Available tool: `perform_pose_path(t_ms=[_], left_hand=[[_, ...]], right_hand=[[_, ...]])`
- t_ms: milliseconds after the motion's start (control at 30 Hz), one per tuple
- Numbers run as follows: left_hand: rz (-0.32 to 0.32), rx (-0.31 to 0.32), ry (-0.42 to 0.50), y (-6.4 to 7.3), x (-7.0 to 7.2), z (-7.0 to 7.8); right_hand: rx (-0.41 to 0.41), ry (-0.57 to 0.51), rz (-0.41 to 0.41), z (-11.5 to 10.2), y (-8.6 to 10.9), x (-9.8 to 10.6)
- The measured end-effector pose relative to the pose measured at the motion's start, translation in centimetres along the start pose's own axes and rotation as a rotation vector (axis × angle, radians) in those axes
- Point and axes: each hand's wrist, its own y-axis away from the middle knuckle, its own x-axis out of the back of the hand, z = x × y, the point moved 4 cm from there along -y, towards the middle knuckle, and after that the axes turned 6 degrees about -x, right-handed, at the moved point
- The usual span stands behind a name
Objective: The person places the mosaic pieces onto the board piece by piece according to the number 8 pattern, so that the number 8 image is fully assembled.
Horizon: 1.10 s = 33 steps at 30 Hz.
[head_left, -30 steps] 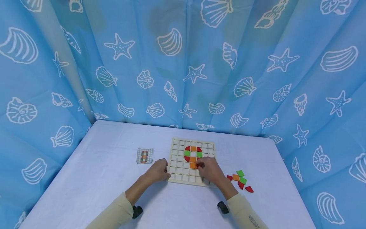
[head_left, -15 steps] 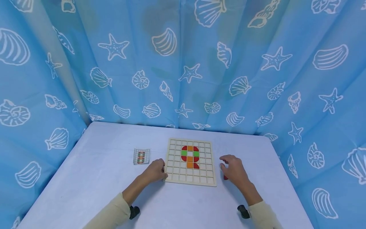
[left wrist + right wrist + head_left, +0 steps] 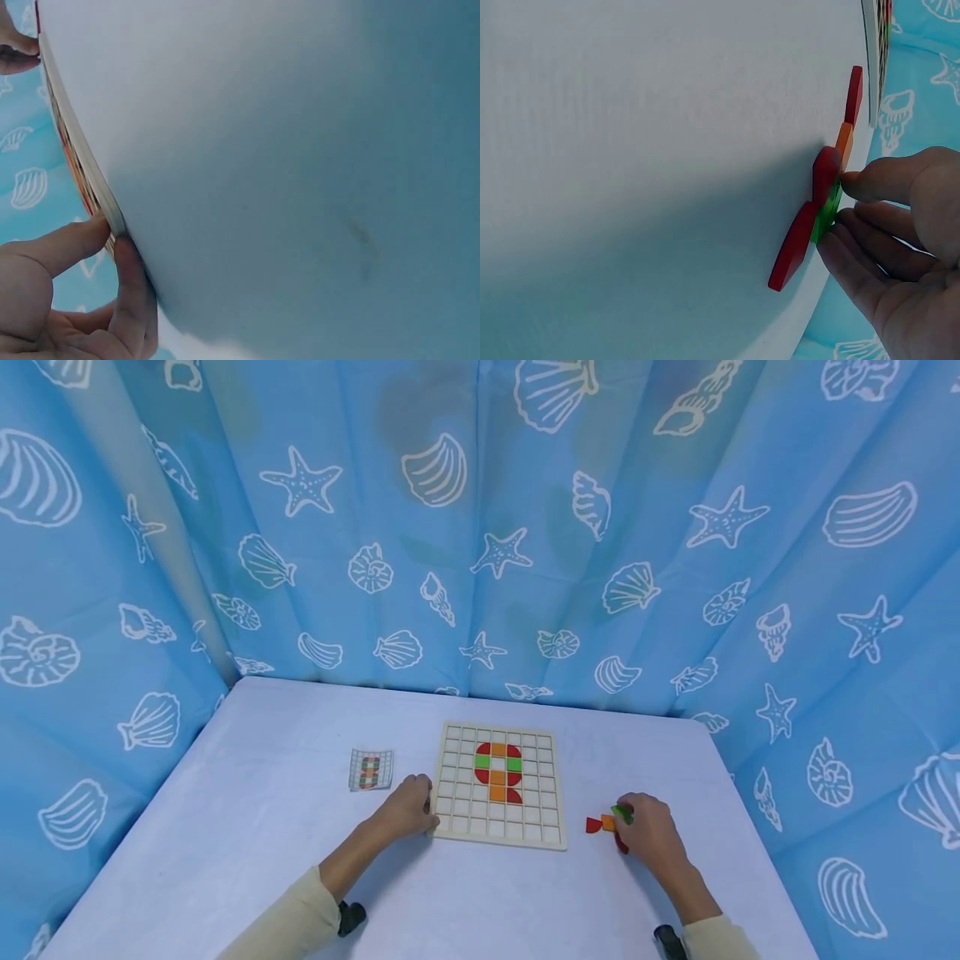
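In the head view, a pale wooden grid board [image 3: 532, 816] lies mid-table with red, orange and green tiles set in some of its cells. My left hand [image 3: 407, 808] pinches the board's near left corner between thumb and fingers, closer up in the left wrist view. To the right of the board, my right hand [image 3: 651, 833] pinches a green square tile [image 3: 622, 813] at its fingertips. Beside those fingertips lie a red quarter-round tile [image 3: 593, 825] and an orange square tile [image 3: 607, 822]. Another red tile [image 3: 792, 247] shows near the fingers in the right wrist view.
A small printed card [image 3: 371, 770] with a coloured pattern on a grid lies left of the board. White cloth covers the table [image 3: 480, 902]. A blue curtain [image 3: 480, 527] with white shell and starfish prints hangs behind and along both sides.
My right hand has moved right, from the board to the loose tiles, leaving a red tile beside the lower orange one. My left hand keeps its hold on the corner.
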Motion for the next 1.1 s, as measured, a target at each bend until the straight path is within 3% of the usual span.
perform_pose_path(t_ms=[100, 467, 733, 933, 1100], left_hand=[[0.009, 0.0, -0.003, -0.2, 0.1, -0.1], [0.025, -0.046, 0.165, -0.3, -0.2, -1.0], [0.02, -0.021, 0.187, -0.2, -0.1, -1.0], [0.005, -0.018, 0.19, -0.1, -0.1, -0.9], [0.007, -0.009, 0.187, -0.2, -0.1, -1.0]], right_hand=[[-0.013, -0.014, 0.005, 0.1, -0.2, 0.1], [-0.056, -0.044, -0.029, 0.2, -0.9, 0.1], [0.018, -0.038, -0.049, -0.5, -0.9, -0.1], [0.02, -0.004, -0.061, -0.4, -0.9, -0.2], [0.059, 0.0, -0.037, -0.5, -1.2, -0.3]])
